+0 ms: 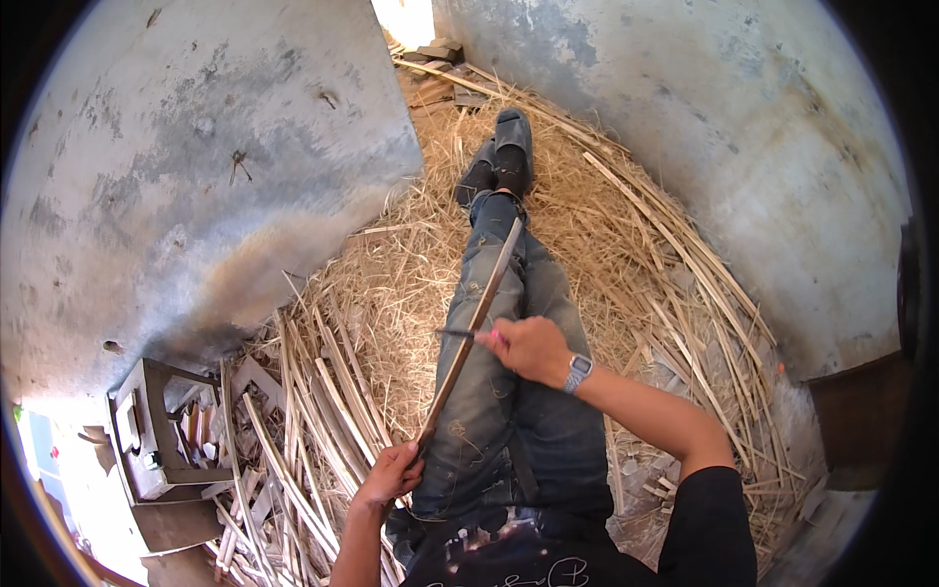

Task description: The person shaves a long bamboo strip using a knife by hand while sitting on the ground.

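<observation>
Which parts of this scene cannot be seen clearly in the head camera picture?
- Blade in the right hand: small and dark, its shape unclear.
- Lower end of the bamboo strip: covered by the left hand.
- Contents of the wooden box: overexposed and bent near the rim.
- Doorway: washed out, cut by the top edge.

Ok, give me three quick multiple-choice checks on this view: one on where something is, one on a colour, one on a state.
1. Where does the long strip lie?
A. Along the legs in jeans
B. Against the wall
C. Inside the small wooden stool

2. What colour is the sleeve on the right arm?
A. White
B. Black
C. Red

3. What is the left hand doing?
A. Hanging open
B. Resting on the wall
C. Gripping the strip's near end

Key: 1 A, it runs along the jeans; 2 B, the sleeve is black; 3 C, the fingers close round the strip, while the right hand holds a knife to it.
</observation>
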{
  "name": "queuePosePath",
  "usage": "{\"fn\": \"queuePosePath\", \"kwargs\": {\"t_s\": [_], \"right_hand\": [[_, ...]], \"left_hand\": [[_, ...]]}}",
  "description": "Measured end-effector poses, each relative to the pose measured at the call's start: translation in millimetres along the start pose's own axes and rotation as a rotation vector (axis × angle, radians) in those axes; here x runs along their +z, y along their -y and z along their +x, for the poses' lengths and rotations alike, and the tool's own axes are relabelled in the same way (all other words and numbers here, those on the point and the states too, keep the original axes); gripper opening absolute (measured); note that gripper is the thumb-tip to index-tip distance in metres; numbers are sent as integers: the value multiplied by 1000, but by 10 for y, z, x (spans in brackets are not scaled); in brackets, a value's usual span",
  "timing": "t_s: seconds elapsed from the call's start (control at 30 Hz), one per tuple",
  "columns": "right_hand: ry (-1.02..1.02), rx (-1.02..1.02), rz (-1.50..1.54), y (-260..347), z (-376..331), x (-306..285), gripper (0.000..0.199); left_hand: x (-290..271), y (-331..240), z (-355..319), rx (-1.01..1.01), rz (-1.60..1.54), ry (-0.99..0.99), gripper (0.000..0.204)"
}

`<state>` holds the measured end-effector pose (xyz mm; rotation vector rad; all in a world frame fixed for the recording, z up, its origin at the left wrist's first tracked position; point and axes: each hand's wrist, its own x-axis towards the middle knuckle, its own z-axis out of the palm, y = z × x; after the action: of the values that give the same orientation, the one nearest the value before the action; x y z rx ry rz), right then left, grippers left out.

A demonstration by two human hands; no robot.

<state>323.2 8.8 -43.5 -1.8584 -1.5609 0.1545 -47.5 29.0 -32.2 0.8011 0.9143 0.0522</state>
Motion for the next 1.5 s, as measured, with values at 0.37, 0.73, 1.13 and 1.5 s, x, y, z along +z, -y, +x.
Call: {"fn": "queuePosePath", "kwargs": {"t_s": [0.37, 0.73, 1.13, 1.5], "right_hand": [[-114, 118, -41, -317, 293, -112, 54], [-74, 232, 152, 288, 51, -167, 62], [-332, 410, -40, -463, 558, -473, 56], [232, 59, -120, 123, -425, -212, 49]], "left_hand": [[-69, 5, -79, 14, 33, 7, 41], [-13, 232, 13, 200, 210, -140, 44], [-164, 479, 30, 423, 515, -277, 52], [71, 252, -89, 549, 979, -478, 51]]}}
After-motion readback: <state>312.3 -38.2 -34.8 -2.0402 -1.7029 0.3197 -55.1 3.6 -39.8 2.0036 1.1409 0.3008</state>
